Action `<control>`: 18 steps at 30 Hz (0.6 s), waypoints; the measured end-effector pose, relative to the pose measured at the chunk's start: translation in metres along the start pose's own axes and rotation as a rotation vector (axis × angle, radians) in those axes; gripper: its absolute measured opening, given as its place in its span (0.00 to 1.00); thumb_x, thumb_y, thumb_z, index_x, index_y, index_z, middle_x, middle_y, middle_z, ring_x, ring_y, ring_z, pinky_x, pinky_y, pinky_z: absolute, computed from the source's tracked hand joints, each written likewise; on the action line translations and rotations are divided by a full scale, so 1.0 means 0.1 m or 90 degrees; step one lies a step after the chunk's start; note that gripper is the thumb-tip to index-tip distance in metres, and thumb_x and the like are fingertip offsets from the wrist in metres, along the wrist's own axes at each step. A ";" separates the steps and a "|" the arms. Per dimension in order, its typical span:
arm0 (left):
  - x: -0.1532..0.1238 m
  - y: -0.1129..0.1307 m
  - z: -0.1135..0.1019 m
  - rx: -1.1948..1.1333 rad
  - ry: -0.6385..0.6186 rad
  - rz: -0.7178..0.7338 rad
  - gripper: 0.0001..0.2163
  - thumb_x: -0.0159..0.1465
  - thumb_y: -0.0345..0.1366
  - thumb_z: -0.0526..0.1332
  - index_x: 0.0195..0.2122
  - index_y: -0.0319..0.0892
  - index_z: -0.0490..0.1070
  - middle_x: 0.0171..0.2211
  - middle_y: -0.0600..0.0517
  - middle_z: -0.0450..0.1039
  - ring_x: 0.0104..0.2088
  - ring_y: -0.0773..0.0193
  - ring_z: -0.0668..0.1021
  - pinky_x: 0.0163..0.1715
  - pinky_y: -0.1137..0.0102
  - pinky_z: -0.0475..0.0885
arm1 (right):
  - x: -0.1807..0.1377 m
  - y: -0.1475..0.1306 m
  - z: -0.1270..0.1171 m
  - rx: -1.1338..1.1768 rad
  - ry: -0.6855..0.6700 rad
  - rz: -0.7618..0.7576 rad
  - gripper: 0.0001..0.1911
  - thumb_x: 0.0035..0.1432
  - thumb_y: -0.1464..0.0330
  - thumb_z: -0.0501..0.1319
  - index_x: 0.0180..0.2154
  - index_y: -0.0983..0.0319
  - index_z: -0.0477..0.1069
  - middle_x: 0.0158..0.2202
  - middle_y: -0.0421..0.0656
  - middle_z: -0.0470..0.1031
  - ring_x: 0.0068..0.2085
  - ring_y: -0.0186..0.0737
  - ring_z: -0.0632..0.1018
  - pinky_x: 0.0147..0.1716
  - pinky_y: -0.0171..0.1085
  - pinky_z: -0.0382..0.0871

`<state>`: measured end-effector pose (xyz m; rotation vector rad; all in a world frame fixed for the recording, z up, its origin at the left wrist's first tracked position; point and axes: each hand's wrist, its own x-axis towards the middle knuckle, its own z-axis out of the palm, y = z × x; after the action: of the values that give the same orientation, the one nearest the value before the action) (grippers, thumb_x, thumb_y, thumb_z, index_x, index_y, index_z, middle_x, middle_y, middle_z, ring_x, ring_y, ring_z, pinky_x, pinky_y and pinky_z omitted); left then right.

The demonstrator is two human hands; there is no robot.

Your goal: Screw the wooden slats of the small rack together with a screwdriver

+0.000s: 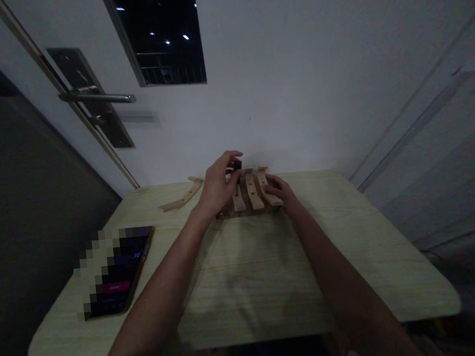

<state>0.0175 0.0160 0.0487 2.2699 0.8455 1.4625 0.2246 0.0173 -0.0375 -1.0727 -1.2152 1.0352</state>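
My left hand [217,184] pinches a small dark-handled tool [237,167] and holds it upright over a wooden assembly [252,194] at the far side of the light wood table [246,277]. The assembly has three curved slats standing on a base. My right hand [282,192] rests on its right slat, fingers curled over the piece. A loose curved wooden slat [183,197] lies on the table to the left of my left hand.
A phone [119,271] with a lit screen lies near the table's left edge. A white wall stands right behind the table. A door with a metal lever handle [97,97] is at the left, and a dark window [162,35] is above.
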 end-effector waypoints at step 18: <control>0.01 0.03 -0.02 0.027 -0.007 0.008 0.08 0.60 0.26 0.60 0.40 0.43 0.72 0.37 0.52 0.67 0.35 0.69 0.73 0.35 0.73 0.75 | 0.02 0.04 -0.01 -0.010 0.002 -0.011 0.29 0.39 0.57 0.69 0.45 0.59 0.72 0.48 0.46 0.76 0.48 0.48 0.76 0.52 0.49 0.67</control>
<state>0.0172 0.0143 0.0518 2.3155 0.8695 1.4491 0.2255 0.0197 -0.0407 -1.0733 -1.2300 1.0118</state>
